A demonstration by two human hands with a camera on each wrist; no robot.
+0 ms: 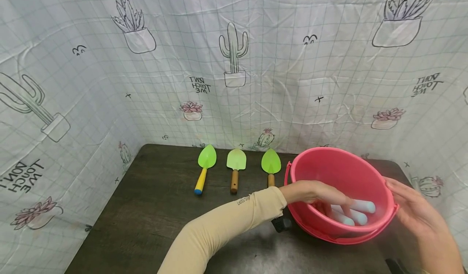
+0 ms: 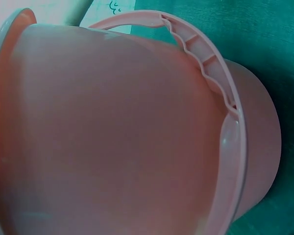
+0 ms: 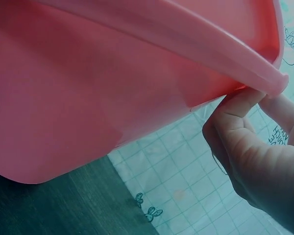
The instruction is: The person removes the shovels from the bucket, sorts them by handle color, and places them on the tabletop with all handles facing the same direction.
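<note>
Bucket (image 1: 329, 164): pink, at the right of the worktop (image 1: 157, 209), tilted, mouth leaning toward the right hand (image 1: 418, 211).
Left arm (image 1: 219, 225): beige-sleeved, stretched slantwise from the near side over the bucket's left rim.
Left hand (image 1: 329, 194): inside the bucket, fingers bent downward over pale rods (image 1: 360, 218); whether it grips them, cannot tell.
Right hand: raised at the far-right rim, fingers curled close beneath, pinching it.
Trowels (image 1: 237, 160): three, green-bladed, in a row left of the bucket.
</note>
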